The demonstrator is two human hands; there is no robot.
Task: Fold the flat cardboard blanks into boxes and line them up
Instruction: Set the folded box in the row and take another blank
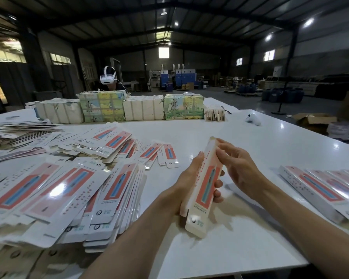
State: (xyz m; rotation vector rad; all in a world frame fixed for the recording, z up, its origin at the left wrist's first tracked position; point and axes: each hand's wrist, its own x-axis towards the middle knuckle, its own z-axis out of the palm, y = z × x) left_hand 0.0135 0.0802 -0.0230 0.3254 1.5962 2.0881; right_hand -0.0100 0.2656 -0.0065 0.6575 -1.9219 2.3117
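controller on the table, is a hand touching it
No, the controller lies far back; the left hand grips the box and the right hand touches it.

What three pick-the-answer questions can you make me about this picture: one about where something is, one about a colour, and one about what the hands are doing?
1. Where do the finished boxes lie?
A. on the right side of the table
B. on the floor
C. on a chair

2. What colour is the long panel on the held box?
A. green
B. black
C. red-orange

3. How is the held box right now?
A. lying alone on the table
B. up in the hands
C. torn in two

Answers:
1 A: they lie side by side near the table's right edge.
2 C: a red-orange panel with a blue strip runs down its front.
3 B: the left hand grips it and the right hand touches its upper end.
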